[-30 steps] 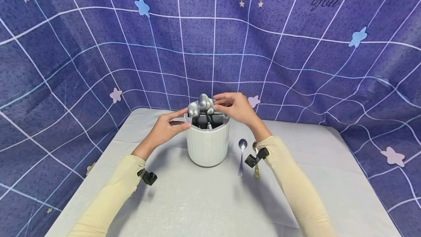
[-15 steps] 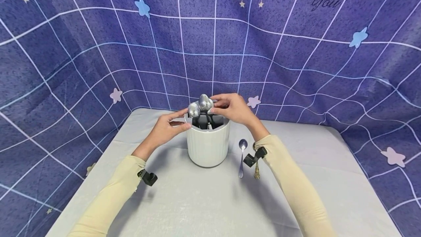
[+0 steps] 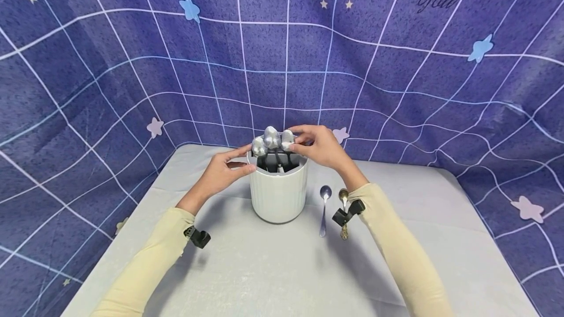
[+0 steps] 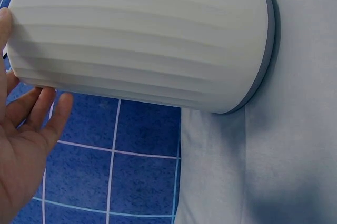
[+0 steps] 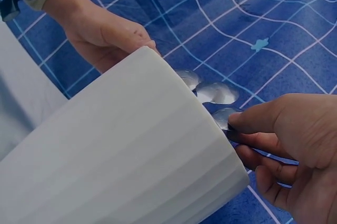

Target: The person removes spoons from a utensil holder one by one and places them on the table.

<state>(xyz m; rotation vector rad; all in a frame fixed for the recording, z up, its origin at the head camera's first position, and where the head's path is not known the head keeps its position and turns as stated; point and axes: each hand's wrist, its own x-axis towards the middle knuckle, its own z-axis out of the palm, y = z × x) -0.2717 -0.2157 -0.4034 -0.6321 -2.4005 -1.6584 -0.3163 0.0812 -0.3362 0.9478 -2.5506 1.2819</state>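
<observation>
A white ribbed utensil holder [image 3: 278,197] stands upright on the table, with dark dividers inside. Two silver spoons [image 3: 259,147] rise bowl-up from it, at its left and middle. My right hand [image 3: 320,147] pinches a third silver spoon [image 3: 288,137] just under its bowl, at the right of the opening; its lower end is hidden inside. At the left rim, my left hand [image 3: 220,174] grips the holder, thumb on the near side and index finger farther back. The right wrist view shows the right thumb [image 5: 247,121] against the pinched spoon.
Right of the holder lie a silver spoon [image 3: 323,209] and a gold-coloured spoon [image 3: 344,232], partly covered by the right wrist camera [image 3: 348,213]. A pale cloth covers the table [image 3: 264,268]. A blue grid-patterned curtain [image 3: 264,48] hangs behind and at the sides.
The right hand first shifted slightly left, then back right with its spoon, whose bowl now shows apart from the middle one. The left hand and the holder have stayed in place.
</observation>
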